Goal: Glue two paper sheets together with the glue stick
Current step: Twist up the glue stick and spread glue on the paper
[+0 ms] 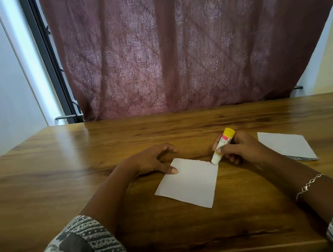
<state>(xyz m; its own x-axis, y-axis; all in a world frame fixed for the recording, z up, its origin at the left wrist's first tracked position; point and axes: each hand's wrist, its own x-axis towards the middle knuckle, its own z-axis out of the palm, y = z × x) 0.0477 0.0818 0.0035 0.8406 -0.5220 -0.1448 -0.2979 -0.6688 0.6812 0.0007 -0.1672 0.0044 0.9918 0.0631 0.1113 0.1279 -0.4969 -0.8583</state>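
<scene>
Glue stick [225, 139] tip on paper sheet [190, 183], barrel partly behind right hand [243, 147]

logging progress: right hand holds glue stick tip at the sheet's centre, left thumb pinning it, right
Not the centre: head view shows right hand holding the glue stick tip at the far right corner of the sheet, left hand thumb pinning it.

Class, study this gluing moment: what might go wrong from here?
1. The white glue stick with a yellow end, held in the right hand, meets the white square paper sheet at its far corner, so glue may smear onto the wooden table.
2. Only the thumb of the left hand pins the sheet at one edge, so it may slide or crease.
</scene>
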